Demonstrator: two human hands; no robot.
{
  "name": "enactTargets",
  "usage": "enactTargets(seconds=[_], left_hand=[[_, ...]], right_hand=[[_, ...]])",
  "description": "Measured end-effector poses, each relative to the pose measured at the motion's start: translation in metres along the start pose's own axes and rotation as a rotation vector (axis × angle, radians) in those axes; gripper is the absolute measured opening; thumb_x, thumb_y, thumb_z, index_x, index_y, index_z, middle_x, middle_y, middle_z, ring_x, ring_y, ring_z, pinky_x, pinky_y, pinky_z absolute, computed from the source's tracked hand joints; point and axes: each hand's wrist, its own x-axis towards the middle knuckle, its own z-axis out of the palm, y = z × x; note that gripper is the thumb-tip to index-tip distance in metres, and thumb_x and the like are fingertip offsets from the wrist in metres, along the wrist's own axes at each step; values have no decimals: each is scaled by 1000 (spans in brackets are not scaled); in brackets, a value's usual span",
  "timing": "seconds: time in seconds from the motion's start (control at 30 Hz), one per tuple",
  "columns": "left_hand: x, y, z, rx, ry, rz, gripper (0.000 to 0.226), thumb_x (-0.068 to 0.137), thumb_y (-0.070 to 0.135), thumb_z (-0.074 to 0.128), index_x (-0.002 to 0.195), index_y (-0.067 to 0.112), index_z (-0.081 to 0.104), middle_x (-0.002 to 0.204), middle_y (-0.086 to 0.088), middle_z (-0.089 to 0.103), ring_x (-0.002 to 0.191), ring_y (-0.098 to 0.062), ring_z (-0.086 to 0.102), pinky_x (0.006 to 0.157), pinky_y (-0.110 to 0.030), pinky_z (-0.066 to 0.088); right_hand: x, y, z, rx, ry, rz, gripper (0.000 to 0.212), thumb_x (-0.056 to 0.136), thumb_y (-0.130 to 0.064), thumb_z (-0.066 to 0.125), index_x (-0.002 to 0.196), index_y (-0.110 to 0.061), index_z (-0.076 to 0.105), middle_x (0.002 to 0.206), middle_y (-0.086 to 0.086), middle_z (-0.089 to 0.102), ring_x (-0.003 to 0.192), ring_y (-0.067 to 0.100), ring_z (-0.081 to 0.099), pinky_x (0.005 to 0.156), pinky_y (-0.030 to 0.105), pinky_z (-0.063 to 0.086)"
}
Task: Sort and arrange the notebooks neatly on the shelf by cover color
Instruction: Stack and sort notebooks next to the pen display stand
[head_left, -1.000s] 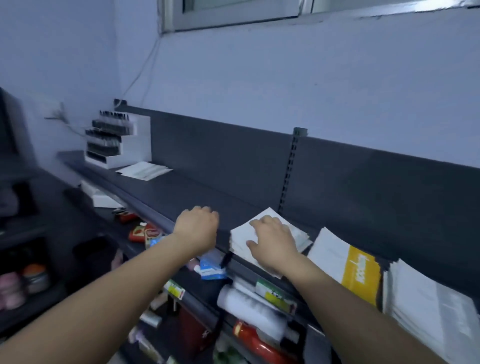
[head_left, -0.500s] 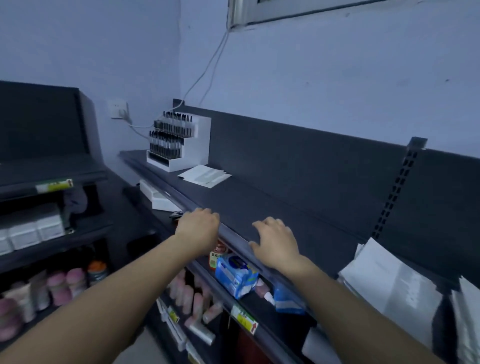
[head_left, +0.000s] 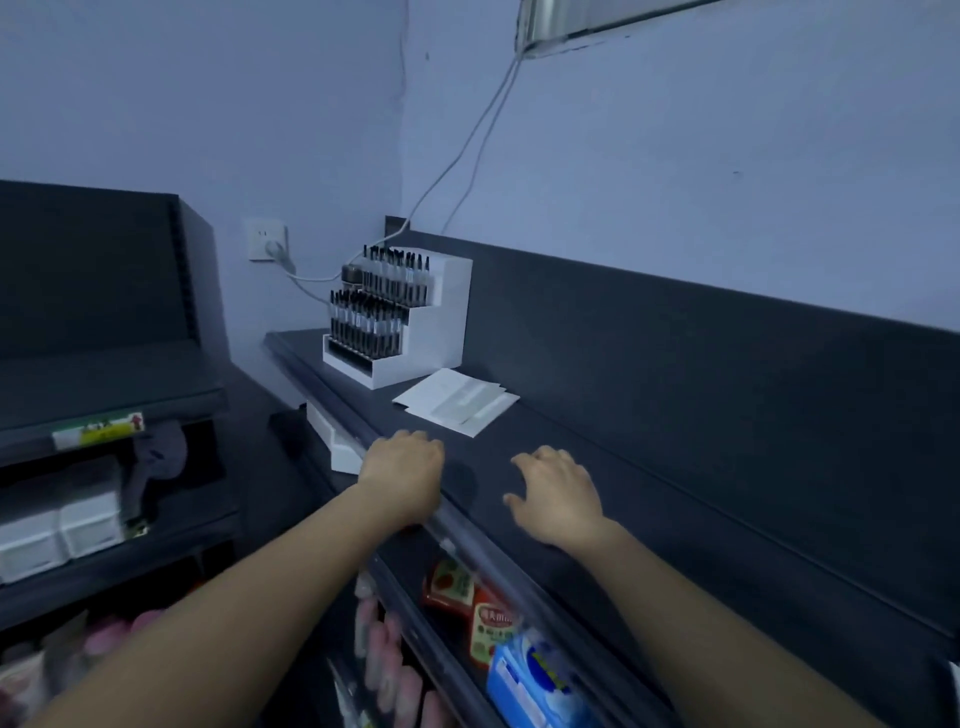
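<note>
The notebooks (head_left: 457, 401), a small white stack, lie flat on the dark shelf (head_left: 649, 493) just beside the pen rack (head_left: 400, 317). Your left hand (head_left: 402, 470) curls empty over the shelf's front edge; your right hand (head_left: 558, 493) rests loose, holding nothing.

The dark grey top shelf (head_left: 649, 499) lies bare to the right of the right hand (head_left: 558, 499), leaving open room there along the dark back panel (head_left: 675, 364). Between the hands the surface is free too. Ahead, flat white notebooks (head_left: 457, 401) lie well apart from the left hand (head_left: 402, 475), and just behind them a white stepped pen display (head_left: 405, 322) blocks the shelf's far end; whether they touch is unclear.
</note>
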Motion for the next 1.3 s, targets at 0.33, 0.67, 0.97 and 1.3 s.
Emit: enactTargets(seconds=[0.33,0.67,0.97,1.3], left_hand=[[108,-43,38,-38,-21,-30,28,94,23,46,120,12,52,122,-7,53,117,-25,49,89,-36,41],[210,-86,86,-97,-150,13,44,95,39,45,130,12,47,131,-11,46,123,-29,45,97,-40,39],[290,-111,126,-261,-272,34,60,91,55,48,131,11,44,135,-12,47,127,-30,42,98,-40,39],[326,-109,131,-998,-359,-92,30,79,13,72,105,1,64,107,-12,66,98,-27,63,86,-42,55]], right_hand=[[117,6,23,-12,-52,47,46,94,-38,51,135,-17,47,133,6,47,125,24,41,104,36,35],[214,-6,61,38,-161,199,29,94,-39,44,110,-16,52,121,10,61,112,30,53,80,35,39],[275,-17,77,189,-152,371,42,93,-39,48,129,-17,46,124,8,57,109,25,56,86,33,47],[303,-28,84,398,-29,475,48,94,-23,51,141,-20,41,140,5,47,124,22,48,96,26,39]])
